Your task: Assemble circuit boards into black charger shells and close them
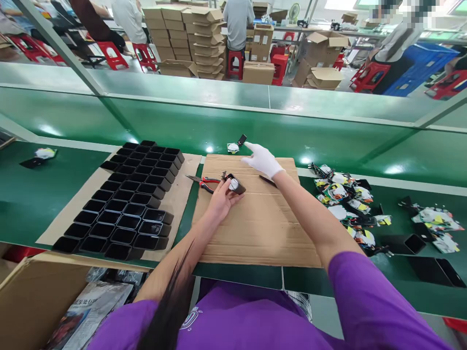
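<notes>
My bare left hand (223, 200) is closed around a small black case (239, 186) with white material showing at its open end. It holds the case tilted over a sheet of cardboard (255, 233). Red-handled pliers (204, 183) lie just left of those fingers. My right hand (263, 160), in a white glove, is stretched forward with index finger and thumb apart. Its index fingertip is close to a small black piece (242, 139) beside a white circuit assembly (232, 148); whether they touch I cannot tell. A dark, thin tool (267, 180) lies partly hidden under my right wrist.
Rows of black cases (124, 209) stand on cardboard at left. Several circuit assemblies (339, 192) are heaped at right, near more black cases (403, 244). A carton (22, 301) with newspaper is at lower left. A metal frame (65, 48) crosses in front; people sit beyond.
</notes>
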The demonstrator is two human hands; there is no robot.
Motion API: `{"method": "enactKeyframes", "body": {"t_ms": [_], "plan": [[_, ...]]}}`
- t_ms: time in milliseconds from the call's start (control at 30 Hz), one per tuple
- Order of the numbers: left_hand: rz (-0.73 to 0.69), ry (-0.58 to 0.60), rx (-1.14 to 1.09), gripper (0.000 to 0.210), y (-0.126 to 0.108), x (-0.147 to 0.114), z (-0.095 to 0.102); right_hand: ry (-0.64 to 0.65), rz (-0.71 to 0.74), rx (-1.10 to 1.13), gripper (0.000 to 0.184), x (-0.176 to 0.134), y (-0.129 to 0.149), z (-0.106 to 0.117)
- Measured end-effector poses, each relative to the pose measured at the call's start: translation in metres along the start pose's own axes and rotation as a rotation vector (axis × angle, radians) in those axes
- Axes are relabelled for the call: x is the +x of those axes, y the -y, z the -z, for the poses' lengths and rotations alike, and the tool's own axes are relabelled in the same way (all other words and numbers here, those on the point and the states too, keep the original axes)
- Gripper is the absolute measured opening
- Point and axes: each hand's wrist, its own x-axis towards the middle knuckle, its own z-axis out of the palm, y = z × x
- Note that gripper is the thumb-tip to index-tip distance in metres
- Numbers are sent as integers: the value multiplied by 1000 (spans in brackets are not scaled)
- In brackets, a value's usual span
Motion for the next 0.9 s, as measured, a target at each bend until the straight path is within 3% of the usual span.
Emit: {"method": "enactKeyframes", "body": {"t_ms": [167, 267, 367, 467, 567, 667, 800, 900], "plan": [[64, 10, -37, 13, -3, 0, 0, 133, 37, -138, 67, 81, 38, -22], [68, 66, -20, 11, -3, -1, 0, 148, 46, -195, 52, 96, 50, -29], [65, 110, 8, 23, -3, -3, 2, 85, 54, -233, 46, 89, 49, -21], [47, 165, -4, 32, -3, -6, 2, -3, 41, -262, 47, 61, 30, 3], [40, 215, -15, 37, -2, -10, 2, -31, -14, -304, 45, 13, -7, 28], [46, 261, -2, 41, 2, -14, 1, -17, -83, -332, 44, -39, -45, 39], [42, 298, 34, 39, 10, -19, 1, -16, -69, -293, 45, -93, -63, 24], [18, 288, 85, 41, 16, -21, 1, -152, 2, 86, 57, -125, -46, 0]]}}
